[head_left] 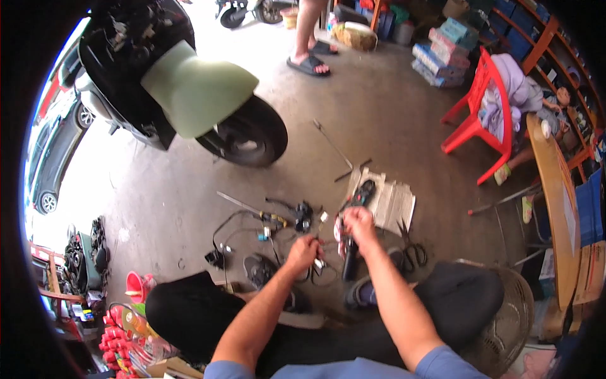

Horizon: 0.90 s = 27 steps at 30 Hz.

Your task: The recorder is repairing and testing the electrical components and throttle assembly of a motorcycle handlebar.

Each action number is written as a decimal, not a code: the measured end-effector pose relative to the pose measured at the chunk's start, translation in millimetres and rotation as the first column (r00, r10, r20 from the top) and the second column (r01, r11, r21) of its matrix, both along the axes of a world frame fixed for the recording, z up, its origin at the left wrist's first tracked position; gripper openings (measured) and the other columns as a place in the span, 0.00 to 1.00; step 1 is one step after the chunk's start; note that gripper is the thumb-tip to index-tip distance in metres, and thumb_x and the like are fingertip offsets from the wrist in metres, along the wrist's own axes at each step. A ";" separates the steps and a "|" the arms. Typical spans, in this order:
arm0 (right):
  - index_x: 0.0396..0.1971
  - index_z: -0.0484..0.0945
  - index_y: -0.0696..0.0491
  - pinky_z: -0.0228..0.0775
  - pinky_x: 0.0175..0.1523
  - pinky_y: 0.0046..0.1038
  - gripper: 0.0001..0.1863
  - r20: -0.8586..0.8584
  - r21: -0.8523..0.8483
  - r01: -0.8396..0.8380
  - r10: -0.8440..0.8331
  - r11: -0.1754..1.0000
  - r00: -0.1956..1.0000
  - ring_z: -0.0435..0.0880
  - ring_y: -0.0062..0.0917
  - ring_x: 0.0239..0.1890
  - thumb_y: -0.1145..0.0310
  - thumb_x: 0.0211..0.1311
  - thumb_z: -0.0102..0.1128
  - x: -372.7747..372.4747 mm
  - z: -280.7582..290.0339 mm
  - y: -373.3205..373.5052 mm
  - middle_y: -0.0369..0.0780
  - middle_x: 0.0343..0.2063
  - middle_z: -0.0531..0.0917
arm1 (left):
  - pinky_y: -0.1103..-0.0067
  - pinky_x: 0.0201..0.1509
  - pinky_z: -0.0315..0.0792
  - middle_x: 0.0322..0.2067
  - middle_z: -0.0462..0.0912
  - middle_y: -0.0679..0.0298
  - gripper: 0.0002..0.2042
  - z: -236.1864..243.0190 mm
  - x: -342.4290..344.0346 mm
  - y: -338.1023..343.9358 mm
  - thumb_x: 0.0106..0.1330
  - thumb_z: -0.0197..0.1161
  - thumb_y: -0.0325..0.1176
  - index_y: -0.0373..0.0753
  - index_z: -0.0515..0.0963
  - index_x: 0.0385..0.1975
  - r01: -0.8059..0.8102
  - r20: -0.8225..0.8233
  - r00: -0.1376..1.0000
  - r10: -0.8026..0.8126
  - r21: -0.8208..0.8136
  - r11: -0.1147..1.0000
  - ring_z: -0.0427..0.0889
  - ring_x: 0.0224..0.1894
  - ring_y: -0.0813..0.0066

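My left hand [304, 254] is closed on a thin wire, with a small white piece [320, 263] just below it. My right hand [358, 222] pinches something I cannot make out over a black handlebar-like part with a tubular end [350, 265] and a switch housing [366, 191]. That part lies partly on flattened cardboard [399, 205]. Left of my hands, cables and connectors [271, 221] spread on the floor with a dark bracket-like piece [303, 215]. Black scissors [410, 249] lie right of my right hand. A long T-shaped tool [341, 151] rests beyond.
A scooter [196, 88] with a black front wheel stands ahead-left. A person's legs [309, 38] are beyond. At right are a red chair [480, 148], stacked boxes [442, 57], a wooden board [562, 240] and a seated person [555, 107]. Red containers [113, 335] sit at lower left.
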State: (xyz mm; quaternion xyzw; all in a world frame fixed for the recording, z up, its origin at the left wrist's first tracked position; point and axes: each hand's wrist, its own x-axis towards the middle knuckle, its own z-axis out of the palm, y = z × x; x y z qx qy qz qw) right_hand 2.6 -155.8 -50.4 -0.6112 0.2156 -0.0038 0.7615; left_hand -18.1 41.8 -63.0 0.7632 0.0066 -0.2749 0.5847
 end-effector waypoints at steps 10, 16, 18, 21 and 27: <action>0.35 0.77 0.52 0.65 0.18 0.20 0.09 -0.483 0.020 0.478 -0.410 0.878 0.774 0.72 0.18 0.17 0.75 0.53 0.53 -27.0 -59.0 -87.8 0.34 0.22 0.77 | 0.78 0.32 0.75 0.28 0.83 0.57 0.14 -18.1 -1.6 29.0 0.64 0.48 0.26 0.26 0.73 0.46 -0.029 -0.094 0.995 0.045 0.170 0.985 0.83 0.27 0.73; 0.33 0.77 0.56 0.66 0.18 0.21 0.09 -0.497 -0.108 0.235 -0.257 0.966 0.829 0.74 0.20 0.17 0.78 0.51 0.51 -48.5 -96.1 -67.8 0.36 0.21 0.78 | 0.76 0.35 0.76 0.30 0.84 0.55 0.16 -38.1 -5.1 33.1 0.61 0.53 0.29 0.27 0.72 0.47 -0.020 -0.023 0.999 0.028 0.294 0.956 0.85 0.29 0.70; 0.35 0.76 0.55 0.66 0.19 0.20 0.10 -0.456 -0.175 0.174 -0.236 0.969 0.858 0.74 0.18 0.18 0.79 0.52 0.53 -48.5 -110.8 -68.1 0.34 0.23 0.77 | 0.69 0.44 0.76 0.35 0.83 0.48 0.19 -46.9 -6.7 37.0 0.59 0.57 0.34 0.30 0.74 0.48 -0.007 -0.005 1.000 0.009 0.333 0.943 0.85 0.34 0.57; 0.33 0.78 0.56 0.70 0.28 0.25 0.09 -0.399 -0.323 0.097 -0.228 0.942 0.888 0.78 0.24 0.24 0.76 0.52 0.53 -32.4 -131.7 -71.6 0.38 0.26 0.80 | 0.75 0.37 0.76 0.33 0.84 0.54 0.18 -58.4 -9.1 43.2 0.60 0.56 0.32 0.30 0.73 0.48 0.012 0.061 0.997 -0.041 0.404 0.915 0.86 0.30 0.69; 0.34 0.79 0.56 0.73 0.48 0.36 0.11 -0.317 -0.703 -0.034 -0.270 0.711 0.909 0.83 0.41 0.42 0.68 0.53 0.55 12.0 -121.6 -74.9 0.49 0.35 0.84 | 0.71 0.44 0.76 0.38 0.83 0.49 0.20 -64.1 -11.5 45.0 0.60 0.57 0.34 0.30 0.73 0.51 0.065 0.057 0.993 -0.105 0.483 0.873 0.85 0.36 0.62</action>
